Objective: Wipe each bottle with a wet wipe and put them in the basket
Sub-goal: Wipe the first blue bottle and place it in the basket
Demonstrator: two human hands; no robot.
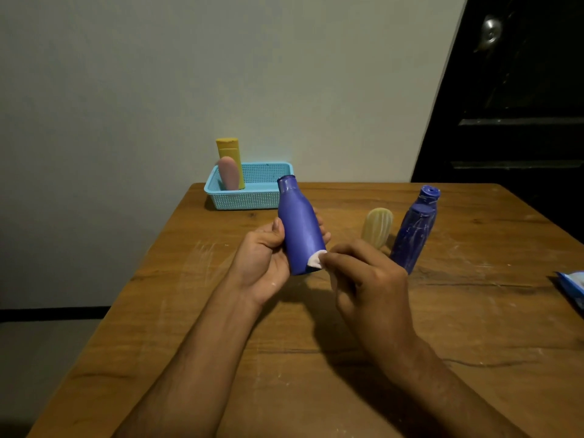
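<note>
Head view: left hand (265, 260) curls around the blue bottle (300, 229), held above the table's (221, 358) middle; right hand (366, 286) pinches a wet wipe (316, 260) against its base. Bottle looks light, stiff, likely slick when damp; best gripped mid-body. Basket (252, 197) sits at the far left corner.

I see held blue bottle (300, 229): smooth plastic, satin sheen. Wet wipe (317, 260): soft white cloth-like scrap. Basket (252, 194): matt perforated plastic. Far-right blue bottles (414, 235): scuffed, white-streaked. Ribbed pale bottle (376, 227): possibly translucent plastic. Table (284, 374): wood, grain visible, scratched, whitish smears.
</note>
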